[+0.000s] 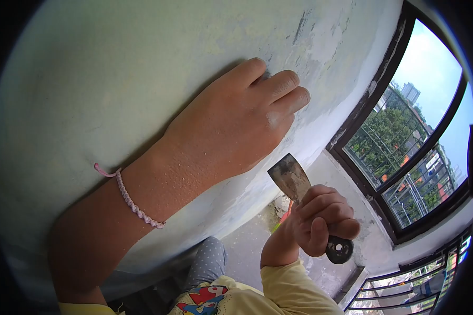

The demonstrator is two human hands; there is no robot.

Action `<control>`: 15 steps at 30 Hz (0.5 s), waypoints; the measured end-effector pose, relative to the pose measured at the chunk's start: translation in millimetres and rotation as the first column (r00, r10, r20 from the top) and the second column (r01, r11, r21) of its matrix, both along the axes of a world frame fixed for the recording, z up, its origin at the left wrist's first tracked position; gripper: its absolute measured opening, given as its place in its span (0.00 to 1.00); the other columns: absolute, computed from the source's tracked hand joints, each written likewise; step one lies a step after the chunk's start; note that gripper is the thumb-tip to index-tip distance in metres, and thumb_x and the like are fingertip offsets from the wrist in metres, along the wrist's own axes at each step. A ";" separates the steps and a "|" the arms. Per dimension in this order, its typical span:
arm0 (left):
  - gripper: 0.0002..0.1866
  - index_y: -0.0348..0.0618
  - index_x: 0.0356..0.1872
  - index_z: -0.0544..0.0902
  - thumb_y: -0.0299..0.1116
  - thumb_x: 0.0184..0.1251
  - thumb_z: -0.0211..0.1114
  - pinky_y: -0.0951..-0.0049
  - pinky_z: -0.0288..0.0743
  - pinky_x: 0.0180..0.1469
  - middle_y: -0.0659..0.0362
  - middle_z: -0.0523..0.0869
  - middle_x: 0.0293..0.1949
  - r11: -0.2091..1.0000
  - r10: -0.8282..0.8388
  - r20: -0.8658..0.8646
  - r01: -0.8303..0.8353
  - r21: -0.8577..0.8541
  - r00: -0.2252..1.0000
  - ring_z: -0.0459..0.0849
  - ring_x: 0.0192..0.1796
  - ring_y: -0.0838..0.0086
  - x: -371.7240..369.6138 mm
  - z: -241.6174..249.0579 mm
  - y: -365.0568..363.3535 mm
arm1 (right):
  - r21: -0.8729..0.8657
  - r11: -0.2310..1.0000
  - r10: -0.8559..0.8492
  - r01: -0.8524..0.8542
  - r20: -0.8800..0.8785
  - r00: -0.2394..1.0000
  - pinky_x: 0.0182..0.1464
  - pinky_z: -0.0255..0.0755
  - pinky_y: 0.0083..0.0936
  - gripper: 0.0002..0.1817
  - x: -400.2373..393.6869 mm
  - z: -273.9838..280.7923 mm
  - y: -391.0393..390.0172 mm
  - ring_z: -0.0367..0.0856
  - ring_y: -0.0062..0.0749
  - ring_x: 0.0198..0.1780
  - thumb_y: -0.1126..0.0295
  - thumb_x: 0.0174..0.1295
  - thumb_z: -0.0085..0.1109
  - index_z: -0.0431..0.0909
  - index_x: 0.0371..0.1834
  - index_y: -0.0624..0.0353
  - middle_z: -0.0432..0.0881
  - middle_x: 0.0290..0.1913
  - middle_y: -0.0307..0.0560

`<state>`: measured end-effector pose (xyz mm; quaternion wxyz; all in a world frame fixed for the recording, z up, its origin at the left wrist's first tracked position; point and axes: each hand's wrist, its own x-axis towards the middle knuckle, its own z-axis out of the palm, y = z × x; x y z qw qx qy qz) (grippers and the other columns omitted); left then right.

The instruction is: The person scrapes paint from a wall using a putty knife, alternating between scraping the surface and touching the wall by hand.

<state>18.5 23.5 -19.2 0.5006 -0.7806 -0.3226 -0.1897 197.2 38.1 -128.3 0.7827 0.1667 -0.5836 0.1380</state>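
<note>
My left hand [236,118] rests against the pale, patchy wall [121,79], its back toward me and its fingers curled in at the wall surface. Whatever the fingertips pinch, if anything, is hidden. Pale dust and specks dot its knuckles and wrist, and a braided pink bracelet [133,206] circles the wrist. Lower and to the right, my right hand [323,218] is wrapped around the black handle [340,250] of a scraper. The scraper's flat, stained metal blade [290,176] points up and left, apart from the wall.
A dark-framed window [389,184] fills the right side, with trees and buildings outside. Below it are metal bars [404,294]. Flaking, scraped patches [326,39] mark the wall near the window. Grey floor [244,252] shows beside my knee in dotted trousers [207,260].
</note>
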 end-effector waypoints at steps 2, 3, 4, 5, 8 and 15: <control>0.05 0.48 0.29 0.85 0.35 0.53 0.71 0.71 0.70 0.52 0.68 0.84 0.49 1.000 0.025 -0.003 -0.025 0.010 1.000 0.78 0.54 0.75 -1.8 0.5 0.0 | -0.042 0.994 -0.095 0.101 0.126 0.988 0.15 0.59 0.25 0.17 -11.1 -11.4 19.8 0.64 0.24 0.11 0.86 0.55 0.55 0.58 0.24 0.54 0.63 0.13 0.37; 0.06 0.49 0.30 0.85 0.35 0.53 0.72 0.71 0.70 0.53 0.68 0.84 0.50 0.999 0.036 -0.009 -0.035 0.018 0.999 0.78 0.55 0.75 -0.7 -0.5 -0.8 | -0.062 0.975 -0.192 0.211 0.232 0.954 0.15 0.58 0.25 0.16 -19.1 -14.4 30.8 0.62 0.23 0.10 0.85 0.56 0.53 0.56 0.24 0.54 0.62 0.13 0.37; 0.06 0.49 0.30 0.85 0.35 0.53 0.72 0.71 0.70 0.53 0.68 0.84 0.50 0.999 0.034 -0.012 -0.034 0.026 0.999 0.78 0.55 0.75 -0.8 0.4 -1.0 | 0.015 0.955 -0.291 0.296 0.234 0.928 0.16 0.54 0.27 0.15 -23.9 -14.2 30.8 0.60 0.23 0.10 0.85 0.57 0.52 0.58 0.25 0.54 0.62 0.13 0.37; 0.06 0.49 0.31 0.85 0.35 0.53 0.72 0.70 0.70 0.53 0.68 0.84 0.50 0.999 0.035 -0.007 -0.034 0.021 0.999 0.78 0.56 0.75 -1.5 2.3 -0.8 | 0.027 0.954 -0.295 0.297 0.225 0.928 0.16 0.54 0.27 0.15 -21.5 -10.0 31.3 0.60 0.23 0.10 0.85 0.57 0.52 0.58 0.25 0.54 0.62 0.13 0.37; 0.07 0.49 0.31 0.85 0.35 0.52 0.72 0.70 0.70 0.53 0.68 0.84 0.51 1.000 0.017 -0.008 -0.017 0.017 1.000 0.78 0.56 0.75 0.4 -0.1 0.1 | -0.184 0.965 0.178 -0.185 -0.053 0.983 0.15 0.50 0.24 0.15 0.4 -0.3 14.4 0.61 0.22 0.11 0.87 0.57 0.53 0.59 0.27 0.56 0.64 0.14 0.37; 0.07 0.49 0.31 0.85 0.35 0.52 0.72 0.70 0.71 0.54 0.67 0.85 0.52 1.000 0.028 -0.011 -0.028 0.008 1.000 0.79 0.55 0.74 -0.5 1.1 -2.4 | -0.512 0.847 0.076 -0.144 -0.152 0.985 0.13 0.47 0.20 0.15 -12.5 17.6 37.3 0.50 0.18 0.08 0.85 0.53 0.49 0.56 0.24 0.53 0.58 0.11 0.36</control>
